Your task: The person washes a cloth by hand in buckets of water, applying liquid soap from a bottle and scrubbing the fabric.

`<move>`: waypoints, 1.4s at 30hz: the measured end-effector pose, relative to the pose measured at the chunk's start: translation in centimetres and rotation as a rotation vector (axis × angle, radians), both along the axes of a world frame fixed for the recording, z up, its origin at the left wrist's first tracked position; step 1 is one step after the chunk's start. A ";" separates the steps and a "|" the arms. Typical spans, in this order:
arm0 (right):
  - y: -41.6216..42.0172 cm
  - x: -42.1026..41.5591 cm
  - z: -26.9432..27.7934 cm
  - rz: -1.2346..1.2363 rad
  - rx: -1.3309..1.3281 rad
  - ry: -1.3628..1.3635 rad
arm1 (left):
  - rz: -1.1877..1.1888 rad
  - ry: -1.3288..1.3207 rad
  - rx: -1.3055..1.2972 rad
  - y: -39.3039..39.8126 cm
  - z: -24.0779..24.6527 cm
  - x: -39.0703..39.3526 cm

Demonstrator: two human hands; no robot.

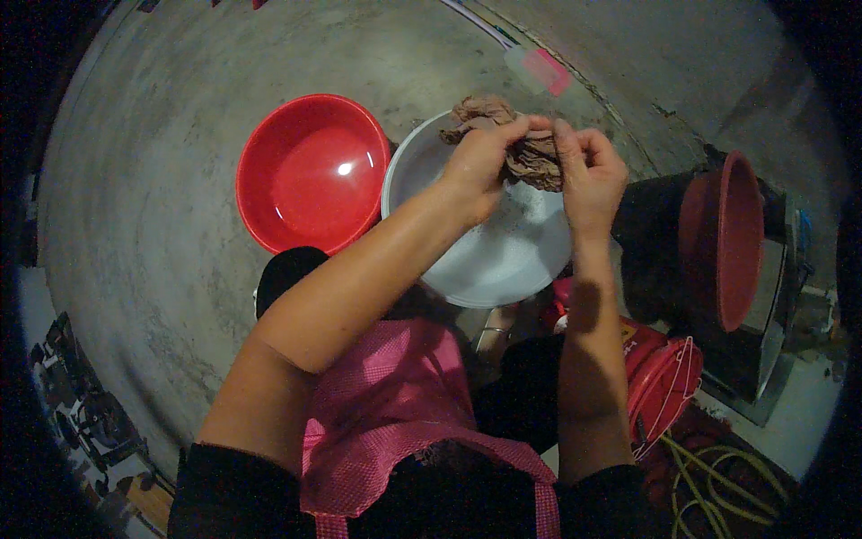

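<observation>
Both of my hands are raised over the far side of a white basin [498, 269], which holds water with some suds. My left hand [481, 165] grips a crumpled brown cloth [535, 162]; part of the cloth bunches out beyond the knuckles. Close beside it, my right hand [592, 168] pinches the cloth's other side between thumb and fingers. A red basin [303, 175] stands on the floor to the left of the white one, its inside shiny. The cloth hides part of the white basin's far rim.
A pink and clear plastic item [542, 69] lies on the concrete floor beyond the basins. At right, a dark red basin [741, 242] is tipped on its side by a dark container. A red bucket [663, 377] and a yellow-green hose [720, 478] are nearer on the right.
</observation>
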State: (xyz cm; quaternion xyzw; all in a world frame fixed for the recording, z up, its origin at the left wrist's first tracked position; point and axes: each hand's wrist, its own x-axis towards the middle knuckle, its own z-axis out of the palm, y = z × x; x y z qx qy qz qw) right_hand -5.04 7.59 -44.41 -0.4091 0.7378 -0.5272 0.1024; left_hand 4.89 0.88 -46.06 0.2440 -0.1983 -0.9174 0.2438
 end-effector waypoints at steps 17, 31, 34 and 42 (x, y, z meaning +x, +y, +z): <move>0.6 5.8 -1.2 0.209 -0.170 0.548 | -0.075 -0.115 -0.014 0.1 -4.3 0.7; 0.8 4.9 -2.5 0.229 -0.131 0.667 | -0.028 -0.192 0.068 0.5 -2.3 0.4; -0.1 2.0 -2.1 0.049 0.062 0.348 | -0.062 -0.089 0.234 1.4 -0.6 0.5; 0.3 0.7 -1.0 0.104 0.074 -0.552 | -0.103 0.138 0.204 -0.4 0.0 1.6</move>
